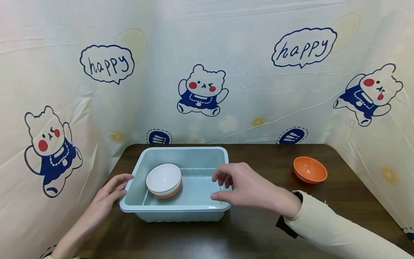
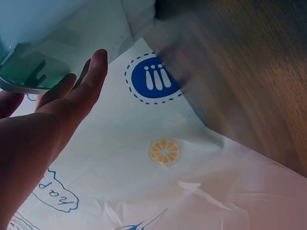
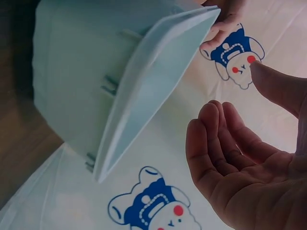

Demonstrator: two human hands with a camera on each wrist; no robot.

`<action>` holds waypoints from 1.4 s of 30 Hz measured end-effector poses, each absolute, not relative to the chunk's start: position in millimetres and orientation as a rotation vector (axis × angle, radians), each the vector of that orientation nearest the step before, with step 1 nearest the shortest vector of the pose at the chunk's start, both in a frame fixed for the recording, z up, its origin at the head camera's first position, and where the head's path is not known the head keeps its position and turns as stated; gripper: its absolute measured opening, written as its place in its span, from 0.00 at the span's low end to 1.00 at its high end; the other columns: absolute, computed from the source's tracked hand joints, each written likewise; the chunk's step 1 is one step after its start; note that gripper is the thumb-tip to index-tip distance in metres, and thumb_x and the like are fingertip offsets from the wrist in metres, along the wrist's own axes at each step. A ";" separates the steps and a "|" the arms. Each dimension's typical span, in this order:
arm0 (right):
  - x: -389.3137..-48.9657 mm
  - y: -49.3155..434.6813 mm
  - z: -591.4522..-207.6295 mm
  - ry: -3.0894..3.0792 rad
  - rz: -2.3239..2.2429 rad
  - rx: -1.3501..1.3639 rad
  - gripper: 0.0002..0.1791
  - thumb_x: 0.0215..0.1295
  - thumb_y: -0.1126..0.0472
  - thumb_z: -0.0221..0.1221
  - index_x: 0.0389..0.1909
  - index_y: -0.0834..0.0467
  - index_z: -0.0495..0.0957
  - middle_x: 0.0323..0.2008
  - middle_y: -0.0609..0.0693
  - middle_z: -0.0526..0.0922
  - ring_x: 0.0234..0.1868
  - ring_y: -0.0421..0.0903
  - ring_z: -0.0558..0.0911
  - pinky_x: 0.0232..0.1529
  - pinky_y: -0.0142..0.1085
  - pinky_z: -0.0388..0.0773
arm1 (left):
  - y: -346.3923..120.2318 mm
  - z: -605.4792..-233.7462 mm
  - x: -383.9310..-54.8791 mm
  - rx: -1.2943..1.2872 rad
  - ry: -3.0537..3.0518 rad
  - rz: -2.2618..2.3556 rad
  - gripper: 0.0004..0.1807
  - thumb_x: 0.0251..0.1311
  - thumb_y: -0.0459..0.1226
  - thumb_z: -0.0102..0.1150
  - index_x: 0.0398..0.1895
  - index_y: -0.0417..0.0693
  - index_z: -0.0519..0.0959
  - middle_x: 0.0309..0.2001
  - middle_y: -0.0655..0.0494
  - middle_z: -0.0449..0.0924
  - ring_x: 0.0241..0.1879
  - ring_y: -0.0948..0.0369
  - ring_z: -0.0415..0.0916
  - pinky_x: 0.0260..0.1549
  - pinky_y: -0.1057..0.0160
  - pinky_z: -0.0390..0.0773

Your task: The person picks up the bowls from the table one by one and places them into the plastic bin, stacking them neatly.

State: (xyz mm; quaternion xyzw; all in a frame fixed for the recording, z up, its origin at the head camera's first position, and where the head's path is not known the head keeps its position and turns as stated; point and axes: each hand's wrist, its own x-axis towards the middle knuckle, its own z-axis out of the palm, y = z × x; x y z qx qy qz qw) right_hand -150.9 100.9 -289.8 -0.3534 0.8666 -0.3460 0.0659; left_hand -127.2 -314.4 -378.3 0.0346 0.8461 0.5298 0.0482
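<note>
A pale blue plastic basin [image 1: 181, 208] stands on the table. Inside it, toward the left, sits a stack of bowls: a white bowl [image 1: 164, 177] on top, a pale rim below, and an orange bowl [image 1: 169, 196] at the bottom. My left hand [image 1: 105, 196] touches the basin's left side with fairly straight fingers near the rim. Over the basin's right edge hovers my right hand [image 1: 237, 183], its thumb apart from the bent fingers and nothing between them. In the right wrist view that hand [image 3: 240, 167] appears apart from the basin [image 3: 91, 62].
A separate orange bowl [image 1: 310, 170] stands on the dark wooden table [image 1: 268, 233] at the right. Printed cloth [image 1: 245, 100] with bears and lettering hangs behind the table and along both sides.
</note>
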 end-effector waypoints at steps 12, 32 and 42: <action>-138.3 133.0 -303.1 2.639 -1.144 -0.966 0.15 0.63 0.54 0.76 0.45 0.54 0.83 0.34 0.40 0.82 0.36 0.40 0.80 0.40 0.35 0.81 | -314.6 -377.7 -126.3 0.092 2.569 1.615 0.23 0.84 0.34 0.36 0.77 0.38 0.57 0.78 0.26 0.55 0.73 0.31 0.58 0.47 0.66 0.79; -123.1 169.5 -324.0 2.713 -1.228 -0.869 0.17 0.63 0.48 0.75 0.48 0.48 0.83 0.40 0.39 0.83 0.40 0.42 0.81 0.44 0.36 0.81 | -314.8 -378.0 -126.2 0.096 2.585 1.600 0.23 0.84 0.35 0.36 0.77 0.38 0.58 0.77 0.27 0.57 0.73 0.33 0.59 0.47 0.65 0.79; -120.4 182.5 -336.9 2.799 -1.212 -0.870 0.17 0.62 0.48 0.76 0.48 0.47 0.83 0.38 0.37 0.82 0.40 0.39 0.80 0.44 0.36 0.80 | -315.2 -378.4 -126.9 0.133 2.585 1.621 0.23 0.84 0.34 0.36 0.76 0.38 0.59 0.77 0.27 0.58 0.70 0.51 0.69 0.47 0.66 0.79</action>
